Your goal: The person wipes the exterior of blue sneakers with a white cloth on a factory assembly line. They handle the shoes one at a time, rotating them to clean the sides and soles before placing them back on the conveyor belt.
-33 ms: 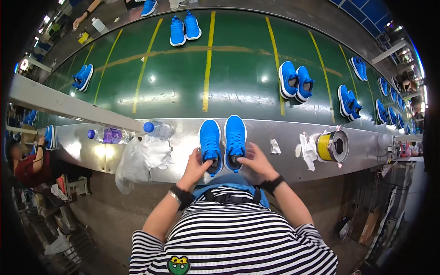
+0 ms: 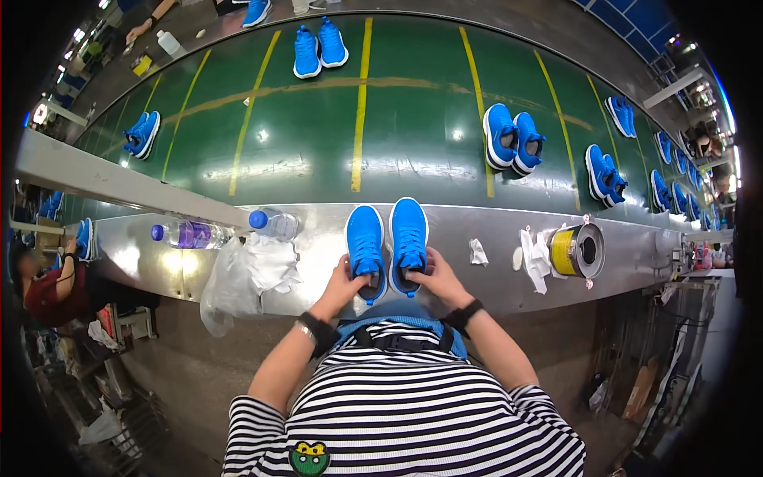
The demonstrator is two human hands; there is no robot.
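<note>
Two blue sneakers with white soles stand side by side on the metal ledge in front of me, toes pointing away. My left hand point(image 2: 345, 285) grips the left sneaker point(image 2: 366, 240) at its heel, thumb inside the opening and fingers along the outer side. My right hand point(image 2: 439, 278) is closed in the same way on the heel of the right sneaker point(image 2: 408, 237), its thumb reaching into the collar. A narrow gap separates the two shoes. Both soles rest on the ledge, as far as I can see.
Beyond the metal ledge point(image 2: 477, 294) runs a green conveyor belt point(image 2: 413, 135) bearing several blue pairs. Left of me lie plastic bottles point(image 2: 274, 223), crumpled white paper point(image 2: 270, 262) and a clear bag point(image 2: 226, 290). A yellow-labelled can point(image 2: 577, 250) lies rightward. A co-worker point(image 2: 60, 278) sits far left.
My right hand has moved slightly left, closing in on the right sneaker's heel. My left hand keeps its hold, and both sneakers stay in place.
</note>
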